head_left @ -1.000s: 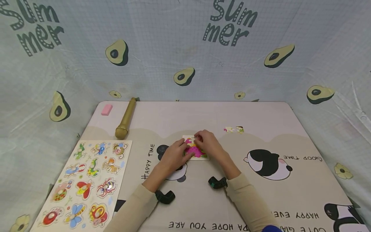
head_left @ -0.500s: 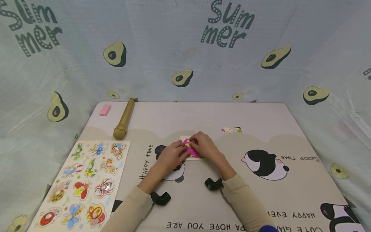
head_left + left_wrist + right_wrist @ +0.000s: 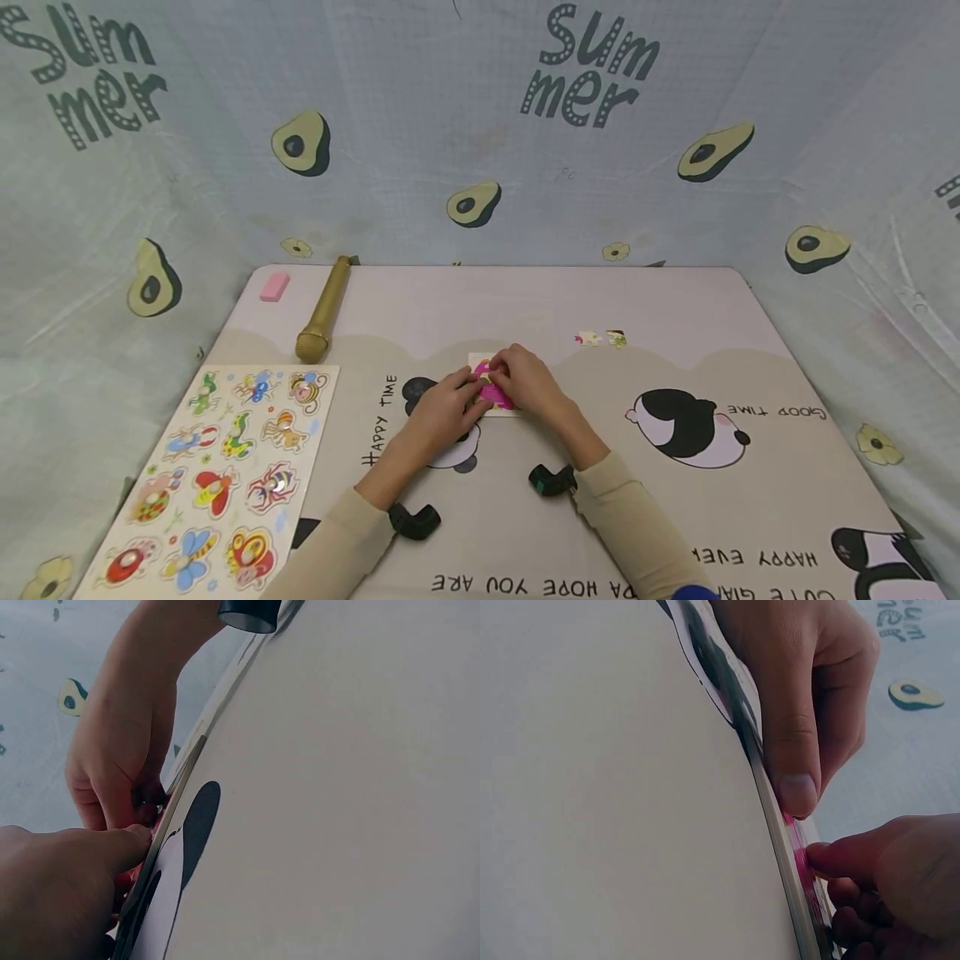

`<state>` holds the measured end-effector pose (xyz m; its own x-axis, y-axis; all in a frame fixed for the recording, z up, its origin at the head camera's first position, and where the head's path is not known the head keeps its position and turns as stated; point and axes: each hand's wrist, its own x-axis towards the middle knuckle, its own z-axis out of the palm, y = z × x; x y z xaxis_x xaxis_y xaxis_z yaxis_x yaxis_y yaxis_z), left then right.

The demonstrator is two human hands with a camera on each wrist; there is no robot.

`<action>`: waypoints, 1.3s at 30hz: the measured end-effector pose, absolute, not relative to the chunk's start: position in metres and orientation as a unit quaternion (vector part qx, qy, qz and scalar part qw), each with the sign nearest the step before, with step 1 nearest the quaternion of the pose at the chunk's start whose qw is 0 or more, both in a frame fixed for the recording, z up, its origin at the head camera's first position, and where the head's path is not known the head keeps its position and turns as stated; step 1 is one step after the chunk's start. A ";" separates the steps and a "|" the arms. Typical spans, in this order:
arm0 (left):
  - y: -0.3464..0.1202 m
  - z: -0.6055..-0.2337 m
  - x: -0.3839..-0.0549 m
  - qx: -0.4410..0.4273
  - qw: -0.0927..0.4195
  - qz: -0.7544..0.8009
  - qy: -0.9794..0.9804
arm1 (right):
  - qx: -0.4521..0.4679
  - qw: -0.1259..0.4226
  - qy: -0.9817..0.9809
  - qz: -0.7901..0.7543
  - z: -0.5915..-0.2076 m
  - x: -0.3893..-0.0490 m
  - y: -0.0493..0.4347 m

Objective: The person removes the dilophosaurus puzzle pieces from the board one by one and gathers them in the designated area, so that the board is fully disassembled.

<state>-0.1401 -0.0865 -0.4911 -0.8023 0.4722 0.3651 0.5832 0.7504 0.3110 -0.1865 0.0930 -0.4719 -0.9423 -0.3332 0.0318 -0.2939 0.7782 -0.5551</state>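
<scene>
A small picture puzzle (image 3: 495, 397) with a pink design on a pale base lies mid-table in the head view, largely covered by both hands. My left hand (image 3: 444, 408) rests on its left side, fingers fairly straight, the thumb on the near part. From the right, my right hand (image 3: 528, 382) reaches over it with bent fingers, thumb and fingertips together at a puzzle piece they mostly hide. In the right wrist view, the right thumb (image 3: 840, 859) touches the pink surface and the left thumb (image 3: 791, 765) presses close by. Two loose puzzle pieces (image 3: 588, 338) lie beyond to the right.
An insect picture board (image 3: 225, 467) covers the table's left side. Behind it lie a gold microphone (image 3: 324, 312) and a pink block (image 3: 274, 287). Black wrist cameras (image 3: 551, 480) sit under the wrists. A printed cloth (image 3: 390, 150) hangs behind the table (image 3: 420, 287).
Since a second ago, my right hand has shifted slightly left and nearer over the puzzle, bringing its fingers closer to the left hand's. The loose pieces stay in place; the view shifts slightly.
</scene>
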 end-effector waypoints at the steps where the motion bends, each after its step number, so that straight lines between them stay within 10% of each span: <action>1: -0.086 -0.491 -0.140 -0.284 0.134 -0.209 -0.926 | -0.163 0.035 0.942 -0.292 -0.472 -0.186 0.093; 39: -0.087 -0.494 -0.140 -0.282 0.137 -0.203 -0.928 | -0.137 0.054 0.931 -0.333 -0.474 -0.187 0.096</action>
